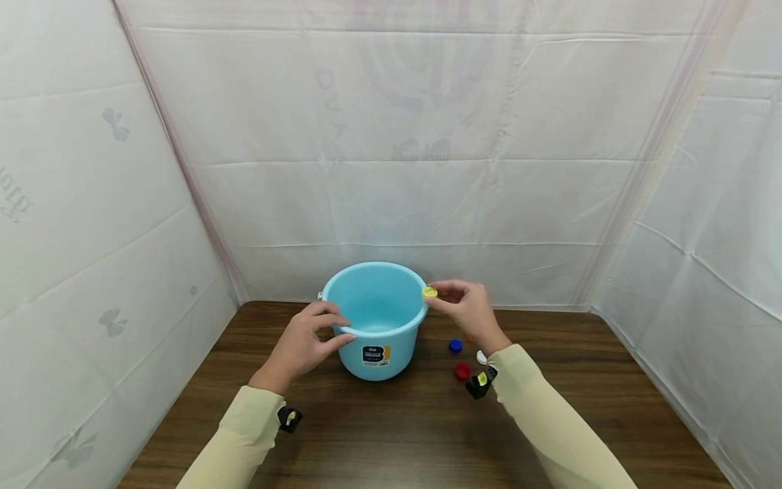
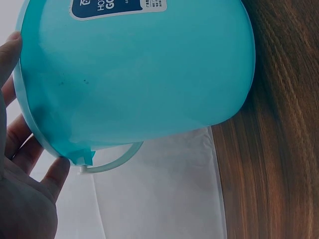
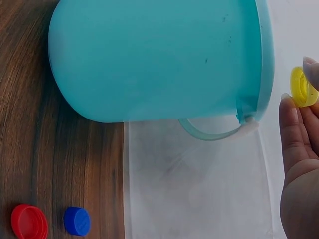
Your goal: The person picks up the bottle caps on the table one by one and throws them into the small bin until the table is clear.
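A light blue bucket (image 1: 400,352) stands upright on the table near the back wall. My left hand (image 1: 305,345) holds its rim at the near left, with fingers over the edge and the thumb at the front. In the left wrist view, fingers and thumb touch the bucket's rim (image 2: 31,114). Just above the rim on the right side, my right hand (image 1: 469,311) pinches a yellow bottle cap (image 1: 430,292) between thumb and fingers. The right wrist view shows the yellow cap (image 3: 300,87) slightly beyond the rim, apart from it.
Right of the bucket lie a blue cap (image 1: 455,346), a red cap (image 1: 462,371) and a white cap (image 1: 481,357). An orange piece (image 1: 469,337) is partly hidden by the right wrist. White sheeting (image 1: 415,204) encloses the wooden table (image 1: 366,435) at back and sides.
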Available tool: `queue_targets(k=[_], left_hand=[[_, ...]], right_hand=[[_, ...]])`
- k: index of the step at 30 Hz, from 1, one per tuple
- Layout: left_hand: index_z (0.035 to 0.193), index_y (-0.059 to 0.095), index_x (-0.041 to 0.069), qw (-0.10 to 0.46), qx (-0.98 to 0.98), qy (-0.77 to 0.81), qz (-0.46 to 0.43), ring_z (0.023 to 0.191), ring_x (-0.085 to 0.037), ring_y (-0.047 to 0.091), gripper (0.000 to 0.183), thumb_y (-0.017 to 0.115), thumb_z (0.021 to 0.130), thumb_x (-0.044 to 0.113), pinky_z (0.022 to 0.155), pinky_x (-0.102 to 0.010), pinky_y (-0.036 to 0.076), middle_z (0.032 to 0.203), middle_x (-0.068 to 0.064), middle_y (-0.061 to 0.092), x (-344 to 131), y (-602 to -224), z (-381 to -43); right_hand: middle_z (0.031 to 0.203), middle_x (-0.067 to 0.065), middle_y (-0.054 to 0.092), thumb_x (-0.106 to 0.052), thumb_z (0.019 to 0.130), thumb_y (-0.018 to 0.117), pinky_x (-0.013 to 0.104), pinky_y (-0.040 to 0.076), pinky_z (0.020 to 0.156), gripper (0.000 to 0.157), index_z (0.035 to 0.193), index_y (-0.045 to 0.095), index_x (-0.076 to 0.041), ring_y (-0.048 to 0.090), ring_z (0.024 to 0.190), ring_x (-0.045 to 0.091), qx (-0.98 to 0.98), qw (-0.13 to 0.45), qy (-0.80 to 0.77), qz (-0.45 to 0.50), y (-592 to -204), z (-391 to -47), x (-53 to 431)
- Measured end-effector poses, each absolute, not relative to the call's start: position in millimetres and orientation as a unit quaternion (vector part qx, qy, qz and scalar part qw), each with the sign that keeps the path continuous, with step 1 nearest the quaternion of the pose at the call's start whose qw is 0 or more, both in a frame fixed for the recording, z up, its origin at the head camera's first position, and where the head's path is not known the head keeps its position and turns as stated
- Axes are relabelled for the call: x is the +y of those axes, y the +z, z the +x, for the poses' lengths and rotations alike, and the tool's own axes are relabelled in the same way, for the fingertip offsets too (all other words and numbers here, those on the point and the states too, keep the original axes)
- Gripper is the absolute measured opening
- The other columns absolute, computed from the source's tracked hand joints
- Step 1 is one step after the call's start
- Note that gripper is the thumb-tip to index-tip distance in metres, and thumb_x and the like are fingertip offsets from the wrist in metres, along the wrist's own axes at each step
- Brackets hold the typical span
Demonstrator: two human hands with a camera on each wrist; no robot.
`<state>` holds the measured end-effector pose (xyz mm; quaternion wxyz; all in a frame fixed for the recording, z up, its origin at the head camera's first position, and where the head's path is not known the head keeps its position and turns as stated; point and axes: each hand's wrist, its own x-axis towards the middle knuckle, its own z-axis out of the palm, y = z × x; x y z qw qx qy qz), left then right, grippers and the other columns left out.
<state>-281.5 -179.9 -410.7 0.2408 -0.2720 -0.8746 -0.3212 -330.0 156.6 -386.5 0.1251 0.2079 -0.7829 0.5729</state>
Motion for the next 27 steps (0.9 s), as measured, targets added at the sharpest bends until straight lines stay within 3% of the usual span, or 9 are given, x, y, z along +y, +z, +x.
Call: queue_targets(k=[7, 16, 27], left_hand=[[0.096, 0.081, 0.022, 0.244, -0.873, -0.32, -0.275, 0.104, -0.014, 0.061, 0.017, 0.088, 0.082, 0.029, 0.092, -0.044, 0.06, 0.108, 0.006, 0.066, -180, -410, -281], [0.095, 0.081, 0.022, 0.247, -0.872, -0.317, -0.278, 0.104, -0.014, 0.06, 0.016, 0.088, 0.082, 0.029, 0.091, -0.044, 0.06, 0.107, 0.006, 0.066, -180, -410, -281], [0.096, 0.081, 0.022, 0.251, -0.872, -0.313, -0.28, 0.103, -0.014, 0.061, 0.017, 0.088, 0.082, 0.029, 0.091, -0.044, 0.06, 0.107, 0.005, 0.066, -179, -410, -281]], right_hand=[[0.108, 0.005, 0.078, -0.029, 0.085, 0.086, 0.028, 0.063, 0.079, 0.029, 0.11, 0.079, -0.015, 0.076, 0.095, 0.018, -0.789, 0.121, 0.565, 0.209, -386, -332, 152], [0.113, 0.012, 0.077, -0.027, 0.085, 0.086, 0.027, 0.063, 0.079, 0.035, 0.114, 0.078, -0.009, 0.076, 0.1, 0.028, -0.791, 0.098, 0.566, 0.211, -380, -332, 143], [0.109, 0.008, 0.078, -0.029, 0.086, 0.086, 0.029, 0.064, 0.08, 0.03, 0.11, 0.079, -0.012, 0.076, 0.096, 0.021, -0.788, 0.107, 0.565, 0.219, -378, -337, 136]])
